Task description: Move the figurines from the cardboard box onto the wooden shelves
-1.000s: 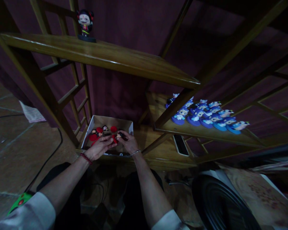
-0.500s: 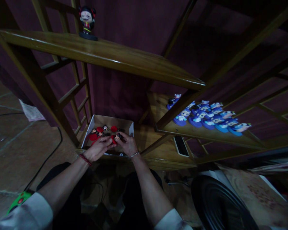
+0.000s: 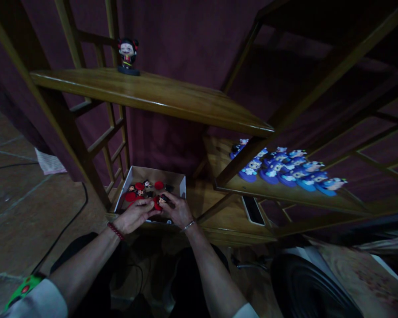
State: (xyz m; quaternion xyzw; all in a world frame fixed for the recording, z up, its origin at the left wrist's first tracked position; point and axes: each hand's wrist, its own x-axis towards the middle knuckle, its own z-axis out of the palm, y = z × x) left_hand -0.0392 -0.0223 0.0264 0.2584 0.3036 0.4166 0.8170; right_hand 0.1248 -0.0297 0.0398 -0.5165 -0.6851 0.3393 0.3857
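A red disc was pinched between the thumb and fingers of the left hand, and a small dark-haired figurine was gripped by the fingertips of the right hand. The two pieces were held close together above the front edge of an open cardboard box, nearer its right corner than its left; whether they were joined could not be told, since the contact was partly hidden by the fingers.

Inside the box, more figurines and loose red discs were scattered, mostly toward the left wall, with one disc placed near the back wall. The box was carried by the left end of the bottom board, and a flat dark object with a pale border was laid near that board's right end.

A black-haired figurine on a dark base was stood upright near the back edge of the upper shelf, toward its left end. On the right-hand shelf, blue and purple figurines were grouped in rows along the front edge, partly covered at their left by a wooden post.
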